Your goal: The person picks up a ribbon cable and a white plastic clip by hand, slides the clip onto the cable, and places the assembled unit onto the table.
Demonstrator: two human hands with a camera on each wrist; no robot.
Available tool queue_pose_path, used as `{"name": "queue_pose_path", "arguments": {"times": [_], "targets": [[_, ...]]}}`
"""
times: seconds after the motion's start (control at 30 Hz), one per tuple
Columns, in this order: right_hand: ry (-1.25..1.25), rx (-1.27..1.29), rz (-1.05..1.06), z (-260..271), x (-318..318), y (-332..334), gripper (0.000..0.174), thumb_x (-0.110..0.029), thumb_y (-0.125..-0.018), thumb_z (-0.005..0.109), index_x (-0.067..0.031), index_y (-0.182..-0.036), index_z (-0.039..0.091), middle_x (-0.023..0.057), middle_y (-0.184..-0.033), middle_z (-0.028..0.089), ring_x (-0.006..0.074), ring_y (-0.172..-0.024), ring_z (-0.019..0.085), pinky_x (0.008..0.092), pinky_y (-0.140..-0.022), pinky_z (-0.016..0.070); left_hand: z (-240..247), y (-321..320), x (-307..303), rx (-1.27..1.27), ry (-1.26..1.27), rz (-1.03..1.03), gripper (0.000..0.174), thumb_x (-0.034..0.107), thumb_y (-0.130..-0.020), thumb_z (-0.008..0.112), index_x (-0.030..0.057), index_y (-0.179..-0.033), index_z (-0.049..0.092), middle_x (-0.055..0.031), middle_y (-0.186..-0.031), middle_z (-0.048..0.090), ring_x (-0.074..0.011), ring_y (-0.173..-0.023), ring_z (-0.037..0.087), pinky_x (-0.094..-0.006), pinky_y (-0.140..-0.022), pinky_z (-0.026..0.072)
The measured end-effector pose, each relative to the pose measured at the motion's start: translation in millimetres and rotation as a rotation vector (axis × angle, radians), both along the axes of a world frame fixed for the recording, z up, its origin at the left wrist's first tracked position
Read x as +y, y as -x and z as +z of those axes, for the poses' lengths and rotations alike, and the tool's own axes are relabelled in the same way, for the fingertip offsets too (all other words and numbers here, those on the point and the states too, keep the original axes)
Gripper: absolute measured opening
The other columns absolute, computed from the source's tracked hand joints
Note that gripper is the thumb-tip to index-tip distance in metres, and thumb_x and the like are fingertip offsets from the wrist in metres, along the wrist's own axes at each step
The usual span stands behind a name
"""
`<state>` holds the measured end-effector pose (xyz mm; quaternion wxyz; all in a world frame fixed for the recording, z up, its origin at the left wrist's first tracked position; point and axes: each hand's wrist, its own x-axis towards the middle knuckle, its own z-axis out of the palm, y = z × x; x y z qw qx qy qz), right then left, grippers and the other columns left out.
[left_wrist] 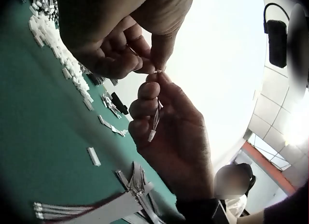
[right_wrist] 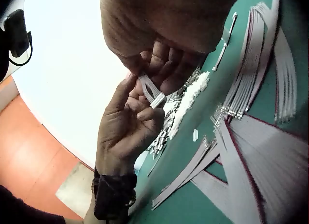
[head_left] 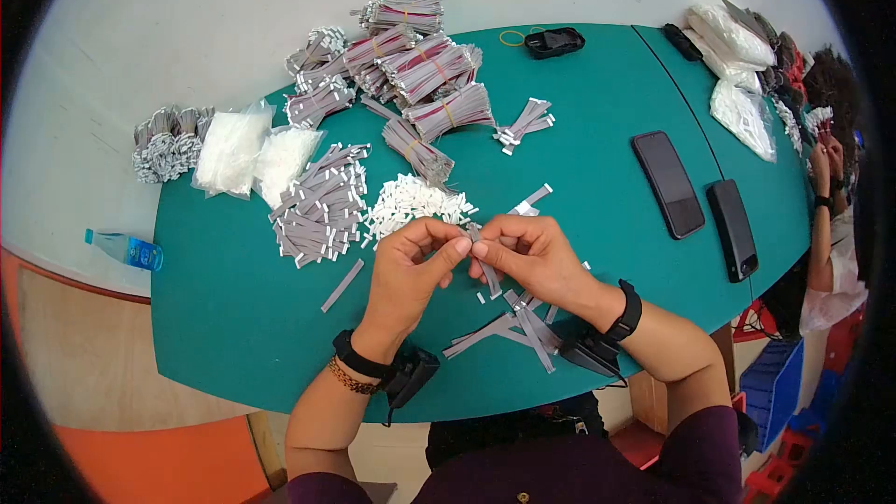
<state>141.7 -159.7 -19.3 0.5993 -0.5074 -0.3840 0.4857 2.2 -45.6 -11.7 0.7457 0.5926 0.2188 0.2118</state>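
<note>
In the head view both hands meet over the middle of the table. My left hand (head_left: 411,266) and my right hand (head_left: 534,257) pinch a short grey ribbon cable (head_left: 489,275) between thumbs and fingers, thumb tips almost together. A white connector (right_wrist: 157,100) sits on one end of this cable in the right wrist view. In the left wrist view the cable's fine wire ends show at the fingertips, partly hidden by them. A heap of white connectors (head_left: 411,203) lies just beyond the hands. Several loose ribbon cables (head_left: 523,329) lie crossed beneath the right wrist.
Connectored cables (head_left: 322,210) are piled at left, with tied cable bundles (head_left: 439,70) behind. Plastic bags (head_left: 231,151) and a water bottle (head_left: 126,249) stand at the left side. A phone (head_left: 668,184) and a black device (head_left: 732,230) lie at right. Another person sits at far right.
</note>
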Motion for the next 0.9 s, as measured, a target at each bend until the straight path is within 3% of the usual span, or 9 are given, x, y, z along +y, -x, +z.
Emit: {"name": "queue_pose_path", "arguments": {"times": [0.1, 0.23, 0.33, 0.43, 0.5, 0.63, 0.9], "targets": [[-0.007, 0.024, 0.003, 0.7, -0.1, 1.1, 0.013, -0.014, -0.091, 0.056, -0.0020, -0.087, 0.061, -0.0006, -0.073, 0.063, 0.0011, -0.062, 0.050, 0.0179, -0.053, 0.0369, -0.3, 1.1, 0.3, -0.003, 0.179, -0.025, 0.009, 0.012, -0.086, 0.062, 0.0044, -0.087, 0.058, -0.0001, -0.072, 0.056, -0.0054, -0.062, 0.051, -0.0185, -0.049, 0.0378], [-0.095, 0.044, 0.005, -1.0, 1.2, 2.7, 0.013, -0.015, -0.091, 0.056, -0.0027, -0.087, 0.061, -0.0011, -0.074, 0.062, 0.0008, -0.062, 0.049, 0.0178, -0.053, 0.0361, 5.2, -0.8, -2.0, -0.036, 0.524, -0.087, 0.006, 0.012, -0.087, 0.059, 0.0065, -0.087, 0.055, 0.0005, -0.069, 0.053, -0.0065, -0.063, 0.051, -0.0195, -0.050, 0.0386], [-0.078, 0.023, 0.012, -2.5, 0.3, 1.4, 0.014, -0.015, -0.091, 0.055, -0.0032, -0.088, 0.061, -0.0010, -0.075, 0.063, 0.0009, -0.062, 0.049, 0.0176, -0.053, 0.0362, 0.3, 0.6, 0.9, -0.026, 0.353, -0.110, 0.006, 0.012, -0.087, 0.059, 0.0064, -0.088, 0.056, 0.0000, -0.071, 0.054, -0.0081, -0.065, 0.052, -0.0199, -0.052, 0.0391], [-0.024, -0.004, 0.000, -0.6, -0.1, -0.7, 0.015, -0.016, -0.091, 0.056, -0.0026, -0.088, 0.060, 0.0011, -0.075, 0.063, 0.0028, -0.064, 0.051, 0.0182, -0.054, 0.0385, 0.1, 0.4, -0.8, -0.004, 0.080, -0.008, 0.010, 0.014, -0.087, 0.061, 0.0052, -0.087, 0.058, 0.0002, -0.072, 0.054, -0.0077, -0.066, 0.053, -0.0196, -0.052, 0.0390], [-0.031, 0.005, -0.015, 4.5, -0.3, 0.0, 0.017, -0.017, -0.091, 0.057, -0.0006, -0.088, 0.060, 0.0050, -0.076, 0.064, 0.0061, -0.065, 0.056, 0.0197, -0.057, 0.0429, 0.2, 1.0, -1.1, -0.020, 0.231, -0.020, 0.010, 0.014, -0.086, 0.061, 0.0045, -0.088, 0.058, -0.0002, -0.072, 0.055, -0.0074, -0.065, 0.053, -0.0197, -0.052, 0.0395], [-0.051, 0.044, -0.031, 2.3, 0.6, 2.1, 0.017, -0.017, -0.091, 0.056, -0.0003, -0.088, 0.059, 0.0053, -0.075, 0.065, 0.0066, -0.065, 0.056, 0.0196, -0.057, 0.0428, 3.3, 0.9, -1.1, -0.011, 0.418, -0.051, 0.008, 0.011, -0.086, 0.061, 0.0047, -0.090, 0.057, 0.0000, -0.075, 0.055, -0.0066, -0.064, 0.051, -0.0197, -0.052, 0.0398], [-0.023, 0.052, 0.038, 2.0, 0.6, 0.9, 0.018, -0.016, -0.092, 0.055, 0.0003, -0.086, 0.060, 0.0055, -0.074, 0.064, 0.0073, -0.066, 0.057, 0.0200, -0.058, 0.0436, 0.8, 0.1, -1.1, 0.011, 0.010, 0.036, 0.015, 0.012, -0.082, 0.067, 0.0004, -0.091, 0.065, -0.0036, -0.080, 0.063, -0.0059, -0.062, 0.052, -0.0184, -0.052, 0.0395]]}}
